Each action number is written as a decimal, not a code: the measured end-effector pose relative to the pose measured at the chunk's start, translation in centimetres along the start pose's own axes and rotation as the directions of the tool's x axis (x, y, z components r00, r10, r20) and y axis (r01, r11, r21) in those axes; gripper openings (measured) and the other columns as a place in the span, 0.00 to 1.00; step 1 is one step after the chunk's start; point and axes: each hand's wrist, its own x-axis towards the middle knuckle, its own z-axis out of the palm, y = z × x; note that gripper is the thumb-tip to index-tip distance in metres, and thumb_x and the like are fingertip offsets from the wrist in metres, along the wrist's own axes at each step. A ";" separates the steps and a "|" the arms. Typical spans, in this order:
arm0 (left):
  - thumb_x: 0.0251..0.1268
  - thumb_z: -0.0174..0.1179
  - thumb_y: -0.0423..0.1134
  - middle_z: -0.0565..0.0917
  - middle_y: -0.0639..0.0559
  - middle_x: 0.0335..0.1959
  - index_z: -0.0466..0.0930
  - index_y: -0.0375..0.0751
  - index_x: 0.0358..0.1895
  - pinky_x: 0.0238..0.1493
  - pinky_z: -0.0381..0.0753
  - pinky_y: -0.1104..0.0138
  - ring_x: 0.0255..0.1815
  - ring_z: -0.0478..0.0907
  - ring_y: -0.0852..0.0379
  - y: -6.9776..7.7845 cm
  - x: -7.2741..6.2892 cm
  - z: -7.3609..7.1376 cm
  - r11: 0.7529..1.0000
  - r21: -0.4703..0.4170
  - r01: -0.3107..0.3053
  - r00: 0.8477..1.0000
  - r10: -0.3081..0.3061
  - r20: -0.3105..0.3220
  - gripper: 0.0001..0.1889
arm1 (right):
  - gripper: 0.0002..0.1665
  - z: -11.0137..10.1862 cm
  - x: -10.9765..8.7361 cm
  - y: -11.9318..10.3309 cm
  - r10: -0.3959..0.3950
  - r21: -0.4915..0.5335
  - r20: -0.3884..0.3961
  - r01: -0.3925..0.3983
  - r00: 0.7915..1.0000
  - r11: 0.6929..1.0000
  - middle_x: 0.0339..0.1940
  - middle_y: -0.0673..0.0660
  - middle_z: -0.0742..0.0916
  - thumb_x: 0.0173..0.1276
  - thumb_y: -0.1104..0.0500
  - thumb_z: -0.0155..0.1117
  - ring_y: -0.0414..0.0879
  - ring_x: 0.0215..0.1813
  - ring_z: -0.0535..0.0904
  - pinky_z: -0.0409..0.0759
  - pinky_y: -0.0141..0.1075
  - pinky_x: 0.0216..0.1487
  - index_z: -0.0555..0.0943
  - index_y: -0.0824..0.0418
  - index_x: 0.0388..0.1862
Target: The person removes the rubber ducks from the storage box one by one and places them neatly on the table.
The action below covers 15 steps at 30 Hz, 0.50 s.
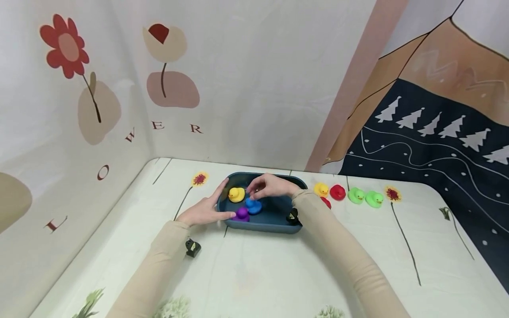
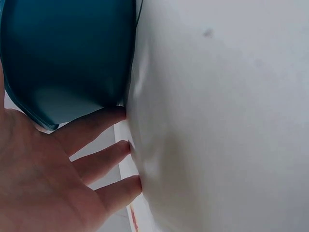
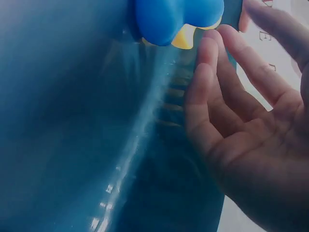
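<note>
A dark blue tray [image 1: 258, 226] stands on the table with rubber ducks in it. Inside are a yellow duck [image 1: 236, 194], a blue duck [image 1: 254, 207], a purple duck [image 1: 241, 214] and, toward the right end, a black duck [image 1: 293, 216]. My left hand [image 1: 204, 210] rests against the tray's left end, its fingers spread, as the left wrist view also shows along the tray wall [image 2: 72, 58]. Over the tray, my right hand [image 1: 271, 185] hovers beside the blue duck, fingers loosely bent and nothing gripped. The right wrist view shows its fingertips close to the blue duck [image 3: 161, 19].
Right of the tray sit another yellow duck [image 1: 321, 189], a red duck [image 1: 337, 192], a second red one [image 1: 326, 202] partly behind my sleeve, and two green ducks [image 1: 356, 195]. A black duck [image 1: 192, 248] lies by my left forearm. A printed curtain [image 1: 246, 88] hangs behind.
</note>
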 end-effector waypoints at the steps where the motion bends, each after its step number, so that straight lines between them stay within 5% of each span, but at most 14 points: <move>1: 0.57 0.63 0.63 0.58 0.25 0.69 0.30 0.59 0.78 0.58 0.65 0.41 0.60 0.68 0.31 0.0 0.0 0.0 1.000 -0.001 -0.003 1.000 0.003 -0.001 0.56 | 0.18 0.1 0.0 0.0 0.007 0.003 0.000 -0.007 1.000 1.000 0.43 0.57 0.84 0.66 0.64 0.65 0.46 0.44 0.78 0.75 0.35 0.50 0.80 0.72 0.53; 15: 0.57 0.63 0.63 0.71 0.27 0.60 0.29 0.62 0.78 0.42 0.70 0.54 0.37 0.73 0.46 -0.2 0.1 0.0 1.000 0.005 0.014 1.000 -0.014 0.010 0.56 | 0.19 1.6 0.7 0.2 0.123 -0.080 -0.043 -0.126 0.991 0.989 0.39 0.54 0.82 0.59 0.59 0.73 0.45 0.43 0.75 0.72 0.32 0.41 0.80 0.65 0.46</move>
